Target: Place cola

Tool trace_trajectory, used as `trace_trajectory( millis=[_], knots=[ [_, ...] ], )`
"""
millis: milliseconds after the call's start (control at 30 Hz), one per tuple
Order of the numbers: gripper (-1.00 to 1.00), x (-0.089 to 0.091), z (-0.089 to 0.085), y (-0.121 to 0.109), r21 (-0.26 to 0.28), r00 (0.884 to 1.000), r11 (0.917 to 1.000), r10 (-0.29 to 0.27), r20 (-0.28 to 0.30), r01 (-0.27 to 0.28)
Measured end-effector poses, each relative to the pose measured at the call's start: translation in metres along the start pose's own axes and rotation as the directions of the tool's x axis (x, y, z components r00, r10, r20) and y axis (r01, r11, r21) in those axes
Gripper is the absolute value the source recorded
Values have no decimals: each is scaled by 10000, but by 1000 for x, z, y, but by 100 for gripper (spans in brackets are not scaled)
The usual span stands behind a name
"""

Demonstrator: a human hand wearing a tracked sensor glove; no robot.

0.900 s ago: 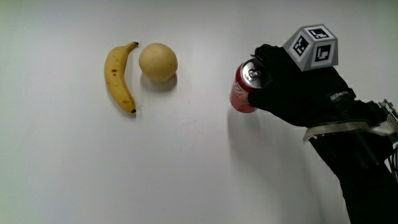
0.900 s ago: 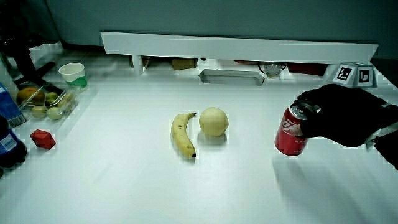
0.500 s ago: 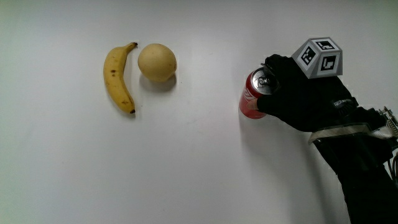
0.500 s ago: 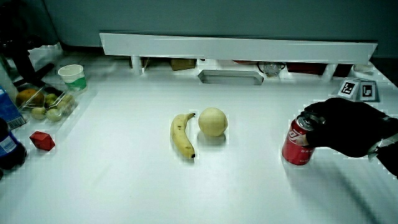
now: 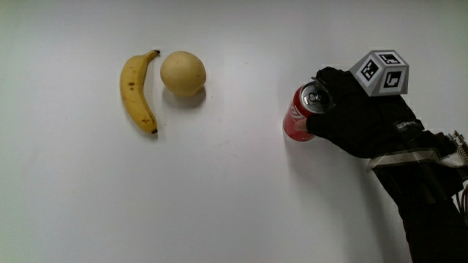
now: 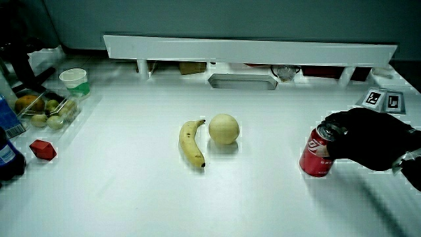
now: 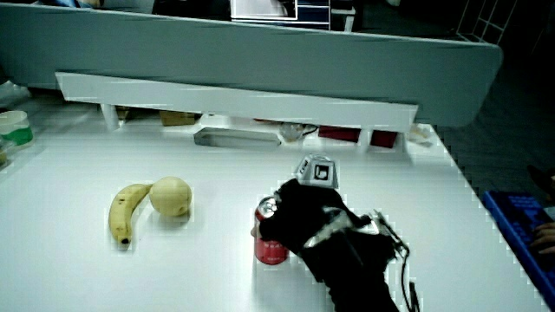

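Note:
A red cola can stands upright on the white table, well apart from the fruit. The gloved hand is wrapped around the can's side and top rim, fingers curled on it. The patterned cube sits on the hand's back. The can's base appears to touch the table surface in both side views.
A banana lies beside a round yellow fruit. In a side view, a fruit container, a green cup, a red block and bottles stand at the table's edge. A low white partition borders the table.
The hand carried the can a little away from the fruit and lowered it onto the table; fingers remain around it.

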Motion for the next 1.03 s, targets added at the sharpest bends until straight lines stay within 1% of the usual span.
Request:
trace_trajectory(
  millis=[133, 167, 200, 233, 267, 300, 400, 433, 467, 500, 567, 600, 667, 733, 767, 867, 933, 1033],
  knots=[
    [-27, 4, -4, 2, -193, 9997, 9998, -19, -231, 14],
    [-33, 3, -3, 0, -180, 9996, 9998, 58, -258, -63],
    [-40, 5, -5, 1, -182, 9998, 9998, -10, -200, 7],
    [-47, 5, -4, 0, -304, 9994, 9995, 40, -357, -51],
    [-53, 9, -6, 1, -465, 9984, 9989, 23, -561, -50],
    [-60, 12, -6, -1, -394, 9975, 9992, -9, -707, -19],
    [-80, 17, -7, -9, -516, 9933, 9981, 284, -1120, -343],
    [-87, 21, -9, -11, -487, 9948, 9987, 83, -1019, -133],
    [-93, 24, -11, -15, -272, 9947, 9996, -138, -1016, 111],
    [-100, 28, -15, -18, -120, 9956, 9997, -231, -911, 221],
    [-100, 35, -23, -24, 187, 9966, 9989, -422, -703, 436],
    [-100, 34, -25, -30, 480, 9976, 9974, -525, -444, 547],
    [-100, 29, -31, -40, 1095, 9988, 9932, -427, 258, 397],
    [-100, -10, -9, -75, 535, 9971, 9977, -437, 622, 404],
    [-100, -14, -11, -82, 546, 9968, 9976, -463, 649, 428],
    [-100, -26, -19, -98, 697, 9937, 9974, -268, 1088, 192],
    [-100, -32, -28, -105, 845, 9900, 9963, 12, 1413, -133],
    [-100, -42, -40, -117, 1047, 9808, 9925, 421, 1905, -629]
  ],
)
